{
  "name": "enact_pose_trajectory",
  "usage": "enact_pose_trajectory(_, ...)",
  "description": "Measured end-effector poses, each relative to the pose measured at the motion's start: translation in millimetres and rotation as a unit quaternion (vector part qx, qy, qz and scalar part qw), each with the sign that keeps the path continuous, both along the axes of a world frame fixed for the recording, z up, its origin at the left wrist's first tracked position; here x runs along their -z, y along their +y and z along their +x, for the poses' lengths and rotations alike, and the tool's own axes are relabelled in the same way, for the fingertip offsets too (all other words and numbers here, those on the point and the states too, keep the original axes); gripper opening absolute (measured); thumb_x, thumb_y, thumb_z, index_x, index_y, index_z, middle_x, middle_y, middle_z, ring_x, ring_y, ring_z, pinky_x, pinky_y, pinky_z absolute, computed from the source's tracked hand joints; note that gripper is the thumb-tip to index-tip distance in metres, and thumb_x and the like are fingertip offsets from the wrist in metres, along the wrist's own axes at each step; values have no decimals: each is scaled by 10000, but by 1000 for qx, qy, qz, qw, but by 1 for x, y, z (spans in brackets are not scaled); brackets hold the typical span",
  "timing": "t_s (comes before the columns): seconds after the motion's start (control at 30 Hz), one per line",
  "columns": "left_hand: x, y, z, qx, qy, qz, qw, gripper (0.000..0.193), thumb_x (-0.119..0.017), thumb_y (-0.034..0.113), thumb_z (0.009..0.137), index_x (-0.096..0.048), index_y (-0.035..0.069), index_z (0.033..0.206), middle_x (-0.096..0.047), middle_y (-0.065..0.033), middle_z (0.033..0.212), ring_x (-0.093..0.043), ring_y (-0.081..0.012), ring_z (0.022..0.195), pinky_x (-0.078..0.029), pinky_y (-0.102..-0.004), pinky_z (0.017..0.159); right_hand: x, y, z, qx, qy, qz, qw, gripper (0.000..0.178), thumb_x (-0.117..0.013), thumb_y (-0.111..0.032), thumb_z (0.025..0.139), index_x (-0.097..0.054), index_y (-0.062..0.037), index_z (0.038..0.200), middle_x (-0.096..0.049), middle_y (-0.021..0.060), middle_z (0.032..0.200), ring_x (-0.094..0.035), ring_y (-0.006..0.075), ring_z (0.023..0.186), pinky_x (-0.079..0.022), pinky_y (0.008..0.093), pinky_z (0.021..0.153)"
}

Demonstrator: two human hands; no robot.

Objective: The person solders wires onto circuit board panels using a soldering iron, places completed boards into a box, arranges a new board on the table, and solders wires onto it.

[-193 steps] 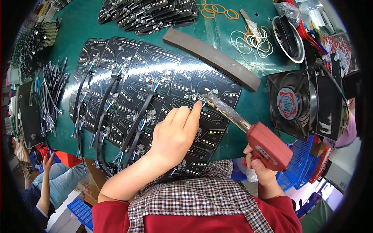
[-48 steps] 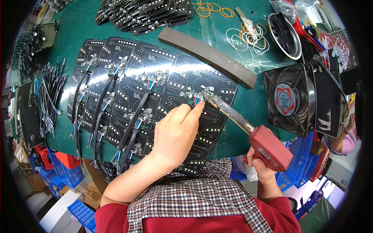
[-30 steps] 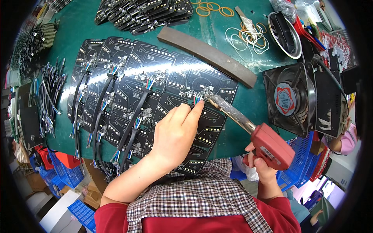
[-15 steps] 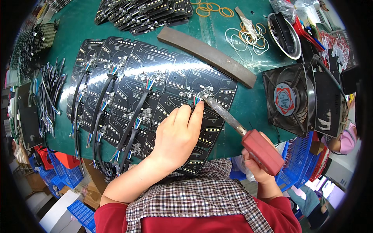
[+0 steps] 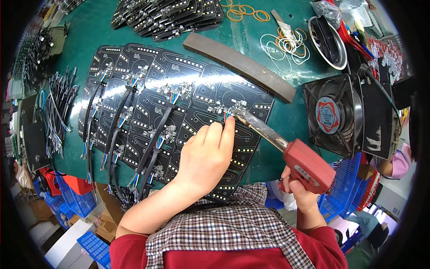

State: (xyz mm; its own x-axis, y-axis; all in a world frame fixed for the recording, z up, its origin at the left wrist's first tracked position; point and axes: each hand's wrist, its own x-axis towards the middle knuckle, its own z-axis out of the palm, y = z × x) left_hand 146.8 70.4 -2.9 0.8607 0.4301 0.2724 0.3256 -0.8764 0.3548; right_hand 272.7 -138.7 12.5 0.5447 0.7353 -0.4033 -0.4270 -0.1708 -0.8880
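Observation:
My left hand (image 5: 204, 157) is closed, its fingertips pinching thin coloured wires (image 5: 227, 115) against the middle of the rightmost black circuit board (image 5: 215, 92). Most of that cable is hidden under the hand. With my right hand (image 5: 299, 190) I grip a red soldering gun (image 5: 309, 167) by its handle. The gun's long metal barrel slants up and left, and its tip is at the wire ends beside my left fingertips. To the left, more black boards with small white LEDs overlap in rows, several with black-sheathed cables (image 5: 156, 127) attached.
A grey-brown bar (image 5: 239, 65) lies along the boards' far edge. A stack of boards (image 5: 168, 18) is at the back. A fan (image 5: 331, 116) stands on the right, near a metal bowl (image 5: 329, 42), white cord (image 5: 286, 49) and rubber bands (image 5: 244, 11). Loose cables (image 5: 58, 110) lie left.
The soldering gun's body has shifted slightly right and rolled, showing more of its side. My right fingers now show wrapped round the handle. My left hand has barely moved.

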Motion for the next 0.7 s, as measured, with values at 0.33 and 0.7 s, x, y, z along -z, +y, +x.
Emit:
enact_pose_trajectory(0.33, -2, -2, -1, -1, 12, -26, 1000, 373, -614, -27, 705, -585, -15, 1077, -465, -70, 727, -528, -209, 656, -460, -321, 557, 1, -2, 4, -101, -364, -78, 923, 484, -751, -204, 703, -598, 73, 1069, -599, 204, 1126, -662, 275, 884, -520, 307, 723)
enact_pose_trajectory(0.7, 0, 9, 0, -3, 4, -6, 1000, 383, -610, -21, 701, -583, -17, 1083, -489, -79, 748, -548, -223, 681, -481, -325, 578, -9, 8, -3, 43, -153, 45, 986, 620, -680, -324, 801, -425, 61, 1213, -580, 183, 1033, -536, 140, 529, -482, 267, 477)
